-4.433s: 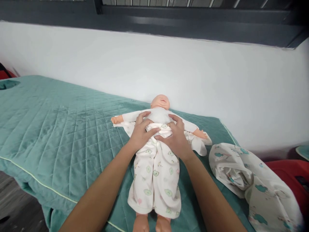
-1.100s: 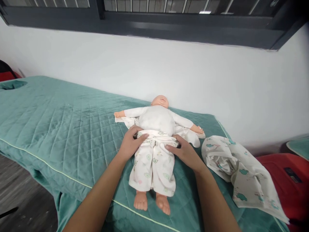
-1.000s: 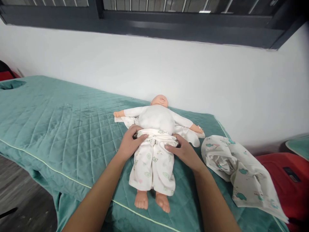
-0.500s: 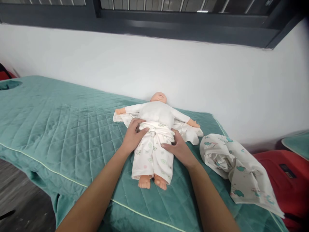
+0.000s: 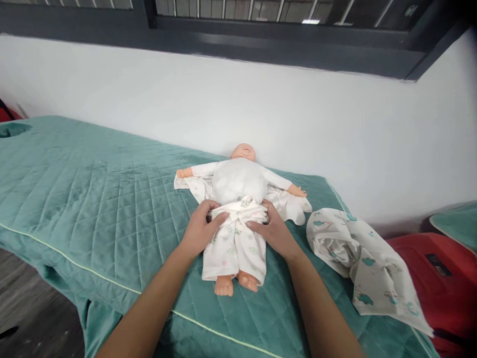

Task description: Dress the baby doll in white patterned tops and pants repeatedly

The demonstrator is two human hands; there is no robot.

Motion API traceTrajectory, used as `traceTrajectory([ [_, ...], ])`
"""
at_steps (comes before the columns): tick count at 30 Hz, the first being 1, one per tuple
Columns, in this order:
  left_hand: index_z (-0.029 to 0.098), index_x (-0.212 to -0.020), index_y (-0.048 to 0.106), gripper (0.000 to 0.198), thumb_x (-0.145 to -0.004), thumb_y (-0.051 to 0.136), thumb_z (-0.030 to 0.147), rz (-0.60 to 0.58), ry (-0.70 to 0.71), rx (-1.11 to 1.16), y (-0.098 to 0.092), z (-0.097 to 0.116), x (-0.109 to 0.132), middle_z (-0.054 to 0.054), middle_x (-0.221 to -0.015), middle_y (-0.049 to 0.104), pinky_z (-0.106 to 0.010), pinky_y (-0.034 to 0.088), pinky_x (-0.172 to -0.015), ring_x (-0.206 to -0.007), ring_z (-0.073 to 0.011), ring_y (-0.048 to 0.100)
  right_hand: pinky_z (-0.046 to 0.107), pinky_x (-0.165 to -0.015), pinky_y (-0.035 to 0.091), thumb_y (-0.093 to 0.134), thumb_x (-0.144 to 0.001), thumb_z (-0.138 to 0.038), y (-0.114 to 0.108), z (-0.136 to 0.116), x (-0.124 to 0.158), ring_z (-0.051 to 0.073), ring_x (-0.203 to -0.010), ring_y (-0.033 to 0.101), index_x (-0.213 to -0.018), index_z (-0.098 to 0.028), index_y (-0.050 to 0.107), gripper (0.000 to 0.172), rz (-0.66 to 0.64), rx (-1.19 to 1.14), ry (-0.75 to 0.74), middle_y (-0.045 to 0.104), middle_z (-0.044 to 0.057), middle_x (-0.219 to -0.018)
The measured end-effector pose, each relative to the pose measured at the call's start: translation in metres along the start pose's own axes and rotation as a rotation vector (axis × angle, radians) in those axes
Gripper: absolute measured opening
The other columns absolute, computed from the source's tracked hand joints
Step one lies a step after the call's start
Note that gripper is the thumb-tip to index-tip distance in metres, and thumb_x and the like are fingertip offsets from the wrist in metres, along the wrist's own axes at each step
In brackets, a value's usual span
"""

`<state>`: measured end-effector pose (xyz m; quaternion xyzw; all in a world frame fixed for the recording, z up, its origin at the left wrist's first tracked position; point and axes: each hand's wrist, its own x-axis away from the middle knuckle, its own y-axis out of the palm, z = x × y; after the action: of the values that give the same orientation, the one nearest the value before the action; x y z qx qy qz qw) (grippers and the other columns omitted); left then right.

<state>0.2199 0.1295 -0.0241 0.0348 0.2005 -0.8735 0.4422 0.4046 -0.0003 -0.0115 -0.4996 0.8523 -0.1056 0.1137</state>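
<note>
A baby doll [image 5: 239, 180] lies on its back on a green quilted bed [image 5: 93, 199], head toward the white wall, arms spread. It wears a white long-sleeved top and white printed trousers [image 5: 234, 246]; its bare feet stick out below. My left hand [image 5: 201, 229] grips the bunched waistband at the doll's left side, thumb on top. My right hand [image 5: 272, 229] grips the waistband on the other side. Another white garment [image 5: 294, 206] lies spread under the doll's back.
A crumpled white cloth with teal prints [image 5: 357, 258] lies on the bed to the right. Beyond it stands a red object [image 5: 436, 268]. The bed's near edge [image 5: 112, 281] drops to a grey floor at the lower left. A dark window frame runs above.
The trousers have slid up the doll's legs, so the feet show further. Both hands moved toward the waist and gathered the waistband. The view pulled back a little.
</note>
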Motion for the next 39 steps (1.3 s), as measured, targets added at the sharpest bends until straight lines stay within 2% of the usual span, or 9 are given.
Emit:
traceTrajectory([
  [5,0.023,-0.105,0.058,0.032,-0.083,0.067,0.043,-0.021,-0.004,-0.004,-0.003,0.000,0.033,-0.002,-0.097,0.062,-0.031,0.046,-0.075,-0.083,-0.0174,0.057,0.036,-0.096,0.047,0.077,-0.072,-0.047,-0.001,0.001,-0.001,0.022,-0.110,0.056,-0.108,-0.024,0.050,0.050,0.031,0.101,-0.037,0.053,0.006,-0.131],
  [8,0.023,-0.111,0.057,0.040,-0.079,0.072,0.041,-0.014,0.023,-0.032,-0.003,-0.001,0.035,-0.004,-0.106,0.062,-0.033,0.047,-0.080,-0.093,-0.0205,0.058,0.040,-0.103,0.042,0.077,-0.070,-0.049,-0.002,0.006,-0.004,0.024,-0.117,0.051,-0.104,-0.025,0.052,0.049,0.071,0.165,-0.097,0.050,0.007,-0.130],
  [12,0.023,-0.111,0.058,0.039,-0.079,0.072,0.041,0.003,0.036,-0.050,-0.002,-0.002,0.031,-0.004,-0.109,0.061,-0.033,0.047,-0.081,-0.098,-0.0214,0.058,0.045,-0.112,0.031,0.080,-0.066,-0.049,0.001,0.010,0.000,0.028,-0.124,0.043,-0.087,-0.023,0.056,0.041,0.233,0.307,-0.245,0.044,0.009,-0.124],
  [15,0.024,-0.110,0.059,0.035,-0.081,0.071,0.039,0.018,0.053,-0.062,-0.002,-0.003,0.029,-0.004,-0.109,0.061,-0.034,0.046,-0.086,-0.100,-0.0211,0.058,0.044,-0.104,0.038,0.073,-0.076,-0.042,0.007,0.005,0.019,0.027,-0.114,0.048,-0.077,-0.022,0.055,0.027,0.269,0.336,-0.291,0.046,0.009,-0.115],
  [20,0.024,-0.108,0.061,0.029,-0.081,0.068,0.032,0.027,0.091,-0.074,-0.002,-0.006,0.031,-0.004,-0.108,0.060,-0.033,0.047,-0.084,-0.100,-0.0211,0.058,0.040,-0.089,0.044,0.066,-0.084,-0.034,0.018,-0.008,0.063,0.025,-0.099,0.054,-0.068,-0.023,0.053,0.023,0.139,0.336,-0.299,0.059,0.006,-0.096],
  [23,0.024,-0.107,0.062,0.027,-0.081,0.067,0.032,0.026,0.111,-0.093,-0.003,-0.007,0.031,-0.004,-0.108,0.060,-0.033,0.047,-0.083,-0.099,-0.0210,0.058,0.037,-0.083,0.046,0.063,-0.087,-0.036,0.020,-0.009,0.074,0.023,-0.092,0.056,-0.069,-0.023,0.055,0.024,0.131,0.287,-0.276,0.060,0.005,-0.090],
  [31,0.024,-0.103,0.063,0.026,-0.082,0.067,0.038,0.040,0.080,-0.106,-0.003,-0.003,0.034,-0.002,-0.101,0.063,-0.032,0.046,-0.080,-0.088,-0.0190,0.059,0.032,-0.078,0.044,0.059,-0.090,-0.041,0.021,-0.003,0.063,0.020,-0.085,0.054,-0.075,-0.022,0.055,0.024,0.168,0.287,-0.219,0.056,0.002,-0.083],
  [37,0.022,-0.100,0.062,0.027,-0.085,0.064,0.044,0.001,-0.012,-0.076,-0.006,0.001,0.067,-0.002,-0.093,0.064,-0.032,0.047,-0.076,-0.082,-0.0185,0.059,0.033,-0.080,0.044,0.058,-0.086,-0.039,0.023,0.000,0.061,0.021,-0.088,0.056,-0.077,-0.023,0.053,0.019,0.196,0.295,-0.197,0.060,0.003,-0.089],
  [39,0.023,-0.106,0.060,0.029,-0.087,0.062,0.045,-0.032,-0.021,-0.057,-0.008,0.000,0.080,-0.003,-0.096,0.062,-0.034,0.047,-0.079,-0.086,-0.0195,0.059,0.034,-0.082,0.044,0.058,-0.084,-0.037,0.023,0.000,0.061,0.022,-0.089,0.057,-0.081,-0.023,0.054,0.015,0.213,0.294,-0.166,0.061,0.003,-0.090],
])
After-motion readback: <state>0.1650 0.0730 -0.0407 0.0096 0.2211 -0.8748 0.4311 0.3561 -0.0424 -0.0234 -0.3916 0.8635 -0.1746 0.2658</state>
